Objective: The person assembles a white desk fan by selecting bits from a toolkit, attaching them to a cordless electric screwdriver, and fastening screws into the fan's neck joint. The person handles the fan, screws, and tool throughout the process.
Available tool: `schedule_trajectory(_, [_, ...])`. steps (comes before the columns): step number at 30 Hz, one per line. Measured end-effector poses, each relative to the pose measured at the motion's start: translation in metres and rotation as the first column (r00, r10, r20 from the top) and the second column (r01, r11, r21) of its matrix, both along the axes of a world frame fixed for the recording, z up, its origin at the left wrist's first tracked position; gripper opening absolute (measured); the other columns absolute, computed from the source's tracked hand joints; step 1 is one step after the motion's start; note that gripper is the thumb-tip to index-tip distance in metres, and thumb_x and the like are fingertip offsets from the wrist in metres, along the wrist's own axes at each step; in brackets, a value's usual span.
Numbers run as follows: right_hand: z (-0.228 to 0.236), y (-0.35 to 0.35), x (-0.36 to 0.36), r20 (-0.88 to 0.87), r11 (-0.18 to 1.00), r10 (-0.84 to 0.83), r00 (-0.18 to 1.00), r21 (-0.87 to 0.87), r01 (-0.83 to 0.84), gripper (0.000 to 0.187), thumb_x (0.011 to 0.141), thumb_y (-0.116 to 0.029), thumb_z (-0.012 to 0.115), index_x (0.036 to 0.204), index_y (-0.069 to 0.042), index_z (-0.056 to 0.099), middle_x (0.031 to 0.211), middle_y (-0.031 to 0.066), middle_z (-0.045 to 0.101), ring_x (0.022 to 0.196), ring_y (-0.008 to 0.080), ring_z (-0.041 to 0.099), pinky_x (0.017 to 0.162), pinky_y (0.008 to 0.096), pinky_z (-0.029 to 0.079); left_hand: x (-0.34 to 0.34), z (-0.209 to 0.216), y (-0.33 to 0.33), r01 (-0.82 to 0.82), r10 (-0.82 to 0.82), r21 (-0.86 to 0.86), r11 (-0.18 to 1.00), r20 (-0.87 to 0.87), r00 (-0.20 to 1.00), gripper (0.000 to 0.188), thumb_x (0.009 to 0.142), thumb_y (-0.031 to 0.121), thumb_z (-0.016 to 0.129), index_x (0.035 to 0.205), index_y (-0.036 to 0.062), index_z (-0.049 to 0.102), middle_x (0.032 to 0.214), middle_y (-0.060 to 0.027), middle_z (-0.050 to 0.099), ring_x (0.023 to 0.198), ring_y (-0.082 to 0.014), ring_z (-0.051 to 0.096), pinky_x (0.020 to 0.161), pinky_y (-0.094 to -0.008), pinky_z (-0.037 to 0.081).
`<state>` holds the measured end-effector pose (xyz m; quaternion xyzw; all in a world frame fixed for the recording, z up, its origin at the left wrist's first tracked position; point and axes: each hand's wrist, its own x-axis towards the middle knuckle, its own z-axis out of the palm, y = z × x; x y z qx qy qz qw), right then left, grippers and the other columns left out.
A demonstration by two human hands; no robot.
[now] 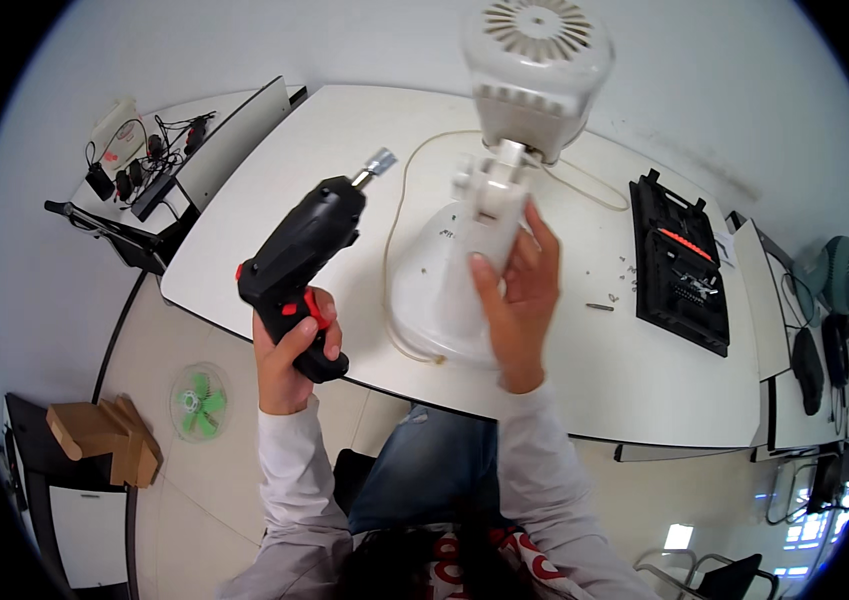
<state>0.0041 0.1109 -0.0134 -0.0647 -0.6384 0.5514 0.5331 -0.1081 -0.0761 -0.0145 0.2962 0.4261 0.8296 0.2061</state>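
My left hand (296, 352) is wrapped round the handle of a black cordless screwdriver (312, 235) with red accents. Its silver tip (376, 168) slants up and to the right, apart from the fan. With my right hand (522, 305) I grip the white neck (489, 225) of an electric fan, thumb on the front and fingers along the right side. Above the neck sits the fan's white motor housing (539, 85), its round vent facing up. No blades show on it. The rounded white base (429, 300) rests on the table, with a few small screws (447, 232) lying on it.
An open black tool case (682, 295) lies on the white table (334, 130) at right, beside several loose screws (624, 275) and a screwdriver bit (599, 307). A pale cord (402, 190) loops round the fan. Green fan blades (201, 403) and a cardboard box (109, 440) are at lower left.
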Motion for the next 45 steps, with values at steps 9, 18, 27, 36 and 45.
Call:
schedule_trajectory(9, [0.009, -0.037, -0.042, -0.078, 0.952, -0.238, 0.968, 0.18, 0.248, 0.055, 0.081, -0.006, 0.069, 0.13, -0.002, 0.045, 0.128, 0.0121, 0.053, 0.113, 0.0279, 0.055, 0.094, 0.0365, 0.043, 0.011, 0.002, -0.026, -0.068, 0.067, 0.084, 0.994, 0.016, 0.998, 0.054, 0.078, 0.015, 0.063, 0.123, -0.0033, 0.04, 0.088, -0.0128, 0.055, 0.054, -0.0178, 0.054, 0.05, -0.0263, 0.044])
schedule_trajectory(18, [0.006, -0.036, -0.034, -0.029, 0.907, -0.274, 0.961, 0.323, 0.269, 0.055, 0.086, -0.009, 0.061, 0.137, -0.005, 0.041, 0.13, 0.0183, 0.05, 0.115, 0.0331, 0.052, 0.094, 0.0388, 0.043, 0.018, -0.009, -0.018, -0.023, 0.021, 0.058, 0.998, 0.032, 0.999, 0.064, 0.08, 0.014, 0.059, 0.135, -0.0006, 0.03, 0.091, -0.0107, 0.051, 0.056, -0.0138, 0.05, 0.049, -0.0233, 0.041])
schedule_trajectory(27, [0.007, -0.035, -0.032, -0.028, 0.86, -0.321, 0.947, 0.41, 0.304, 0.053, 0.088, -0.007, 0.053, 0.139, -0.005, 0.039, 0.13, 0.0214, 0.044, 0.114, 0.0354, 0.049, 0.092, 0.0406, 0.043, 0.019, -0.011, -0.018, -0.025, 0.024, 0.046, 0.999, 0.03, 0.999, 0.066, 0.08, 0.015, 0.06, 0.136, -0.0002, 0.029, 0.091, -0.0102, 0.051, 0.055, -0.0136, 0.05, 0.049, -0.0232, 0.04])
schedule_trajectory(36, [0.01, -0.031, -0.029, -0.023, 0.841, -0.35, 0.936, 0.433, 0.325, 0.05, 0.088, -0.007, 0.052, 0.137, -0.004, 0.041, 0.127, 0.0188, 0.044, 0.112, 0.0337, 0.049, 0.091, 0.0397, 0.044, 0.023, -0.013, -0.014, 0.007, -0.008, 0.037, 0.999, 0.047, 0.999, 0.065, 0.08, 0.015, 0.062, 0.135, -0.0006, 0.031, 0.091, -0.0107, 0.051, 0.055, -0.0143, 0.05, 0.048, -0.0236, 0.041])
schedule_trajectory(45, [0.009, -0.03, -0.029, -0.034, 0.832, -0.354, 0.935, 0.445, 0.331, 0.05, 0.087, -0.005, 0.051, 0.136, -0.004, 0.042, 0.125, 0.0196, 0.047, 0.11, 0.0347, 0.051, 0.091, 0.04, 0.043, 0.026, -0.013, -0.012, 0.012, -0.013, 0.037, 0.999, 0.045, 0.999, 0.068, 0.08, 0.015, 0.061, 0.137, 0.0001, 0.029, 0.091, -0.0107, 0.051, 0.054, -0.0138, 0.05, 0.048, -0.0239, 0.041])
